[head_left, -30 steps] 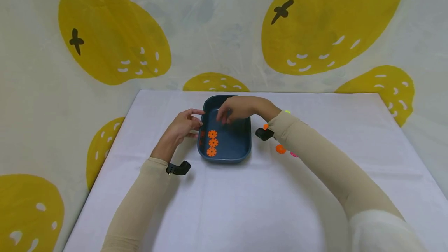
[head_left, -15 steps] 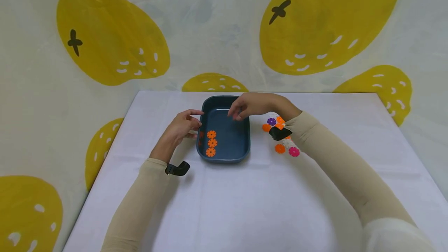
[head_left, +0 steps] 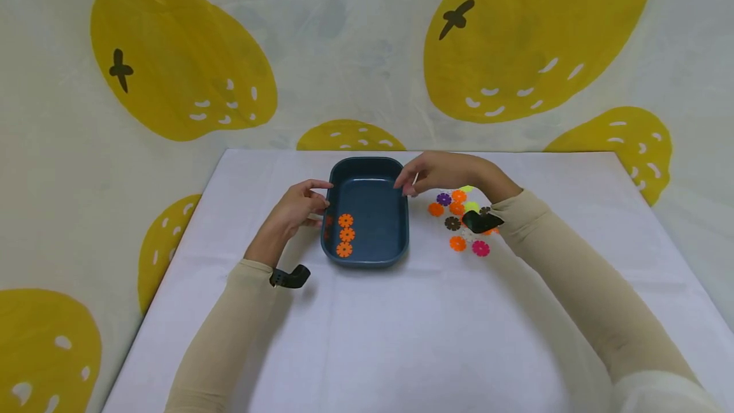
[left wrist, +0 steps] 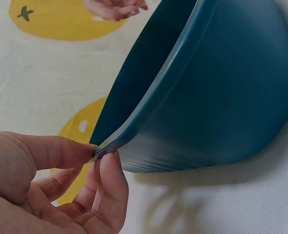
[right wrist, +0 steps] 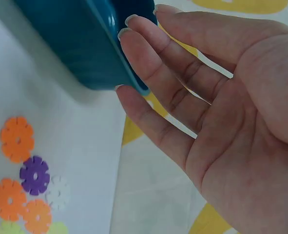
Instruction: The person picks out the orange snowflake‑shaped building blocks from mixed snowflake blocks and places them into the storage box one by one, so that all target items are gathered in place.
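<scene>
A dark blue rectangular tray (head_left: pixel 373 260) stands near the far edge of the table, with a column of 3 orange notched plastic discs (head_left: pixel 346 234) along its left side. My left hand (head_left: pixel 295 209) pinches the tray's left rim between thumb and fingers, which the left wrist view shows close up. Over the tray's right rim hovers my right hand (head_left: pixel 438 174), its fingers loosely bent and holding nothing. The right wrist view shows that palm bare, fingertips by the tray wall. To the right lies a pile of notched discs in several colours, including a purple disc (right wrist: pixel 35 175).
Nearest the front of the pile are an orange disc (head_left: pixel 457 243) and a pink disc (head_left: pixel 481 248). The right wrist camera and sleeve cover part of the pile. A white cloth (head_left: pixel 367 336) covers the table, and a fruit-print curtain (head_left: pixel 355 50) hangs behind it.
My right hand has moved right, from over the tray's inside to its right rim, uncovering more of the disc pile. My left hand stays at the left rim.
</scene>
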### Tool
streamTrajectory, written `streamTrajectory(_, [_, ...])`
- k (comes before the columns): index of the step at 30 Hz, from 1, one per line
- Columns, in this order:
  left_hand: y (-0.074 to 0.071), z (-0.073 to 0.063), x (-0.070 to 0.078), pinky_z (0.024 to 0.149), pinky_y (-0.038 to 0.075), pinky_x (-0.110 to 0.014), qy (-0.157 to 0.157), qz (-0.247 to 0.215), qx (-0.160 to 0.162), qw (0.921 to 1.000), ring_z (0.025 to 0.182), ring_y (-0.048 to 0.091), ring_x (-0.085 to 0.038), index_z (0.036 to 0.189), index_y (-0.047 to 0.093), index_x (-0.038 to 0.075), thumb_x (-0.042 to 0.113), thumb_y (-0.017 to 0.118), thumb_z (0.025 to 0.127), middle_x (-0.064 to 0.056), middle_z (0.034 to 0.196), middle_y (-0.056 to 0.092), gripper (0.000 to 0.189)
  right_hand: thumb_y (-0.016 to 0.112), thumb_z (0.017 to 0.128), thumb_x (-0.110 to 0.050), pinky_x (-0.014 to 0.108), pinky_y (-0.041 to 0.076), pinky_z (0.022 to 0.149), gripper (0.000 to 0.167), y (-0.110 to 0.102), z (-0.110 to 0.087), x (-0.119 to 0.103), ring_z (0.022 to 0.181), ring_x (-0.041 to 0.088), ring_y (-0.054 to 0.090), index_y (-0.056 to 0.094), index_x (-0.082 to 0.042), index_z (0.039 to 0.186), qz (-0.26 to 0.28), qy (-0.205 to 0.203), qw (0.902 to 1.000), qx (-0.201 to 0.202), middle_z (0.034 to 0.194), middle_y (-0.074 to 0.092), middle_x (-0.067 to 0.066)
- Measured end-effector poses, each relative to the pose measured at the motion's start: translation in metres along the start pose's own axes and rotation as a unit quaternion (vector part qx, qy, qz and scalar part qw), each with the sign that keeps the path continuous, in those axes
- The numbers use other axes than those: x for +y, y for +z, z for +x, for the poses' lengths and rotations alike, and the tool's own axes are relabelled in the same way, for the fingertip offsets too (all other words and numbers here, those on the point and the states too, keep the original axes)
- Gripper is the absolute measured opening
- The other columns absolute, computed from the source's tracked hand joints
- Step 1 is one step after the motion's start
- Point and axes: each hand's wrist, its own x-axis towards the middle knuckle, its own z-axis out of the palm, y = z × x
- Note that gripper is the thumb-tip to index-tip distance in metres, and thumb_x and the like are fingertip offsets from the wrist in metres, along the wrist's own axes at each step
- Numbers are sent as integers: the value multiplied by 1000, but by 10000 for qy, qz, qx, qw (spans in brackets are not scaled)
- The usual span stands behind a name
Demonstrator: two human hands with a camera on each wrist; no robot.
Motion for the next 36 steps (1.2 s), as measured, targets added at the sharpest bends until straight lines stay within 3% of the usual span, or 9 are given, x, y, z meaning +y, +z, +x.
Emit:
streamTrajectory(6, [0, 0, 0, 70, 59, -33, -4, 38, 19, 10000, 100, 61, -31, 137, 60, 24, 7, 59, 100, -13, 115, 56, 41, 66, 99, -16, 39, 56, 92, 34, 1, -9, 12, 109, 33, 66, 66, -7, 131, 70, 188, 9998, 98, 112, 70, 5])
streamTrajectory(11, [0, -1, 0, 70, 59, -33, 0, 11, 12, 10000, 100, 61, -31, 136, 61, 24, 8, 59, 100, -13, 115, 56, 40, 64, 100, -16, 38, 57, 85, 33, 3, -15, 21, 107, 36, 64, 66, -9, 132, 244, 430, 9987, 119, 117, 69, 14])
streamTrajectory(19, [0, -1, 2, 70, 59, -33, -21, 6, 23, 10000, 100, 61, -31, 137, 60, 24, 9, 60, 100, -12, 115, 56, 40, 64, 99, -13, 57, 51, 97, 31, 11, -20, 41, 108, 41, 62, 66, -6, 130, 702, 646, 9953, 172, 119, 68, 19])
streamTrajectory(36, [-1, 1, 1, 70, 60, -33, -42, -9, -14, 10000, 101, 61, -32, 136, 61, 25, 8, 60, 100, -13, 116, 56, 41, 63, 100, -11, 51, 52, 99, 30, 23, -27, 68, 106, 33, 65, 66, -4, 129, 863, 856, 9923, 217, 117, 69, 17])
